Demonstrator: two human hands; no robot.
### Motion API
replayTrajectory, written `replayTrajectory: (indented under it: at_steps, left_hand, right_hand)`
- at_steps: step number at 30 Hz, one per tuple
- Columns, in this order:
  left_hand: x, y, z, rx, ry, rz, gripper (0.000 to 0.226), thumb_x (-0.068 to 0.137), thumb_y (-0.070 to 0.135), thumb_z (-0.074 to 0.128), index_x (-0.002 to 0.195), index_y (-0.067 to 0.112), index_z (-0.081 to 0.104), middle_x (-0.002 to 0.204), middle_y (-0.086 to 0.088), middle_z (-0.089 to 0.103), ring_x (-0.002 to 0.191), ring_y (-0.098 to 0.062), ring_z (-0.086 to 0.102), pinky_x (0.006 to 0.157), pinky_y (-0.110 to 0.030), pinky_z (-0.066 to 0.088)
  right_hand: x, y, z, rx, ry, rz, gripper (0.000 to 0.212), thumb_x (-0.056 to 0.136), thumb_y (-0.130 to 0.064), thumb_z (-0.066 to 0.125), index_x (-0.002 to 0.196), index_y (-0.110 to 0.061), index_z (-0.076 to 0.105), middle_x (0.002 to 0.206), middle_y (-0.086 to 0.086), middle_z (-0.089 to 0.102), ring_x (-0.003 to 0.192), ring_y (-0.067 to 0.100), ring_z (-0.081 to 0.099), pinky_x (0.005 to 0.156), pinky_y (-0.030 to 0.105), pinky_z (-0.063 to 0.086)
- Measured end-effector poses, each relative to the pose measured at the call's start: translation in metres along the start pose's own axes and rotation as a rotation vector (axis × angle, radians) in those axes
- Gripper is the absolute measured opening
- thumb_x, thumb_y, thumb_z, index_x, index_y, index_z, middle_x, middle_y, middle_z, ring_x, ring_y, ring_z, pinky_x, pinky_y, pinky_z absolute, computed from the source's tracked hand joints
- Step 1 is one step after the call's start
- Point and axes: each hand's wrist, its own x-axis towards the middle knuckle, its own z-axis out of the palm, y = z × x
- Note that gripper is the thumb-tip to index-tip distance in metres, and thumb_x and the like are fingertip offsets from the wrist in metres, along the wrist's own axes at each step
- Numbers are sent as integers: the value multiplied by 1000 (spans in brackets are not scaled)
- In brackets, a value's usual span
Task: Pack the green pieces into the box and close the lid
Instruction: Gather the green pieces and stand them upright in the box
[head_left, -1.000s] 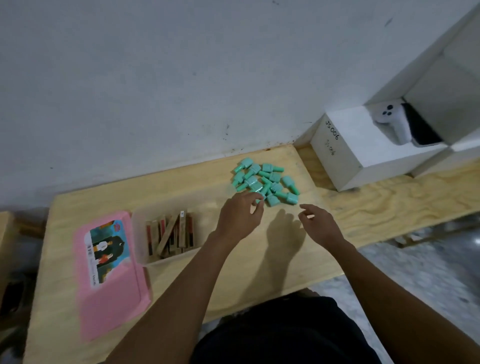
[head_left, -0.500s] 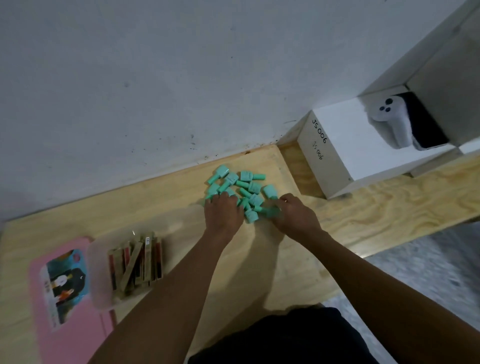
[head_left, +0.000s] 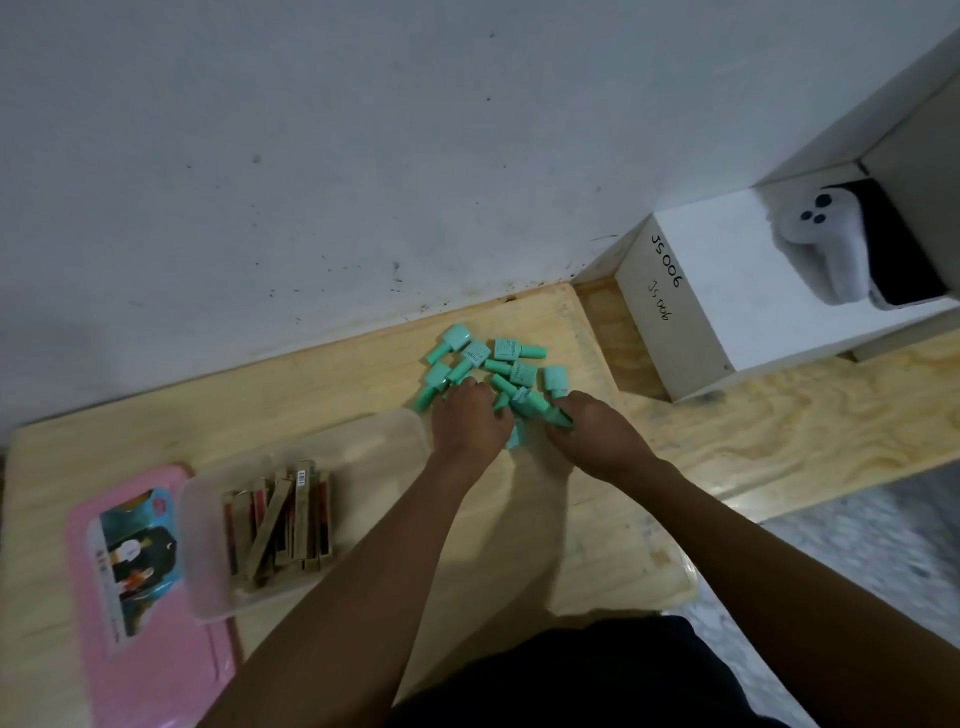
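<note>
A heap of several mint-green bottle-shaped pieces (head_left: 498, 364) lies on the wooden table near the wall. My left hand (head_left: 467, 421) rests palm down on the heap's near-left side, fingers curled over pieces. My right hand (head_left: 587, 436) is at the heap's near-right side, fingers closed around green pieces. One green piece (head_left: 517, 436) shows between the two hands. To the left stands a clear plastic box (head_left: 395, 441), open, with several gold and red sticks (head_left: 280, 519) inside. Its pink lid (head_left: 156, 649) lies flat beside it at far left.
A white cube box (head_left: 727, 312) marked with handwriting stands right of the heap, against the wall. A white controller (head_left: 821, 244) lies on it. The table's front edge (head_left: 675, 592) runs just ahead of my body; grey floor shows at right.
Both hands moved forward onto the green heap and closed over pieces. The view shifted, so the box and lid now sit lower left.
</note>
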Motion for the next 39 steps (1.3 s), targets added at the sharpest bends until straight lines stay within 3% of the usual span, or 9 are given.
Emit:
replayTrajectory:
  at_steps: [3,6,13,16,20,24,30,34,39]
  left_hand:
    - [-6,1,-9,-106,38,-42,21,82,31,59,86,12,66,82,-4,68,77,-24,63,60,-30,45]
    - [-15,2,-21,-324,46,-105,17,86,31,60,85,15,64,75,4,61,71,-17,60,57,-25,39]
    - [-45,-19,-60,-828,88,-220,15,84,29,64,86,14,67,86,3,68,77,-11,65,62,-23,52]
    - [-62,-39,-75,-923,108,-228,10,85,28,63,87,18,66,90,0,70,79,-16,68,70,-33,59]
    - [-85,-68,-95,-987,158,-228,6,87,22,64,86,15,64,85,-4,68,65,-9,63,56,-19,54]
    - [-104,-95,-108,-969,220,-239,9,87,21,63,86,12,64,87,-5,66,69,-14,63,54,-15,51]
    - [-122,-130,-105,-869,310,-273,7,83,24,65,86,17,65,88,2,67,86,-20,66,77,-45,58]
    - [-127,-137,-101,-804,323,-275,14,84,26,65,93,16,65,93,1,68,88,-16,65,80,-39,57]
    - [-118,-137,-95,-753,333,-290,17,86,27,64,97,14,64,92,5,64,80,-9,58,63,-16,44]
  right_hand:
    - [-11,-7,-3,375,16,59,32,95,-25,55,125,-13,54,105,0,63,87,12,57,69,16,44]
    - [-23,-29,-6,756,2,243,23,99,-20,46,120,-13,49,95,1,60,80,13,57,68,30,50]
    - [-47,-72,2,1152,25,304,16,102,-32,40,95,-19,47,69,0,44,54,11,38,60,30,41]
    - [-54,-90,11,1281,-8,293,22,103,-35,37,97,-18,50,73,1,51,56,13,44,65,34,47]
    - [-61,-116,23,1564,-102,282,24,102,-31,40,94,-14,54,81,3,57,72,17,53,78,40,49]
    - [-62,-135,38,1381,-43,212,26,102,-27,43,98,-14,64,107,1,59,99,16,54,99,47,48]
    - [-50,-147,47,985,-1,74,26,101,-29,44,101,-17,66,113,7,63,98,12,60,88,38,56]
    - [-28,-147,48,560,57,-22,29,96,-33,55,98,-6,64,96,12,67,89,25,65,79,38,57]
    - [-8,-152,40,278,106,-169,28,92,-28,62,117,-15,60,99,-3,63,89,10,58,78,25,46]
